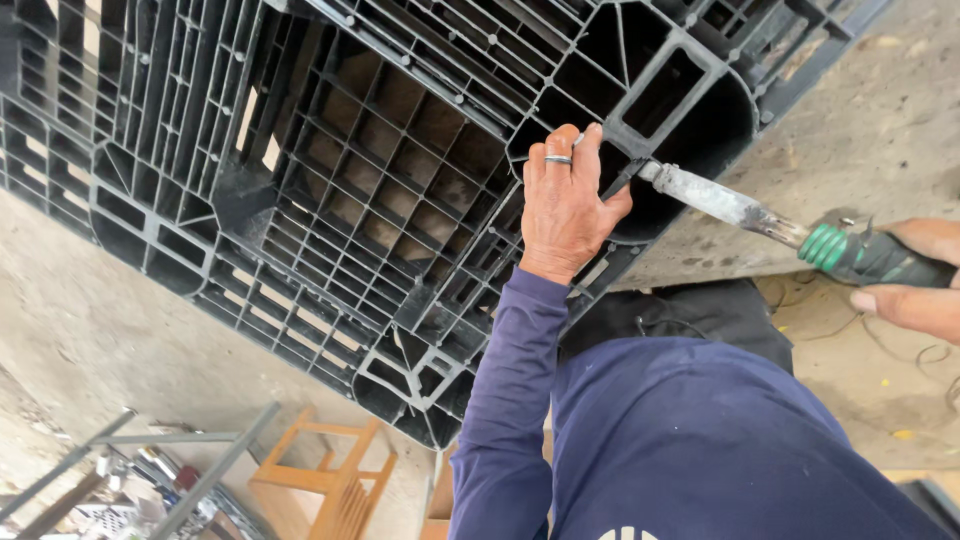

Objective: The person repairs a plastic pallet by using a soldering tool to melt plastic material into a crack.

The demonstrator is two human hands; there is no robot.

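Nearest the camera is the person's dark blue long-sleeved top (690,440), filling the lower right. From it the left sleeve runs up to the left hand (565,205), which lies flat with fingers together against a rib of the black plastic pallet (350,190), fingertips hooked over the rib's edge; a ring sits on one finger. At the right edge, the right hand (915,280) is clamped around the dark handle of a heating tool (790,232) with green rings at its collar. The tool's grey, worn metal shaft runs up and left from that hand, and its tip meets the pallet just beside the left hand's fingers, at the edge of a rounded opening.

The pallet stands tilted, its gridded underside facing the camera, spreading left of and above both hands. Beyond it lies a dusty concrete floor (880,110). Below the left hand, at the bottom left, stand a small orange wooden stool (325,480) and a grey metal frame (170,455).
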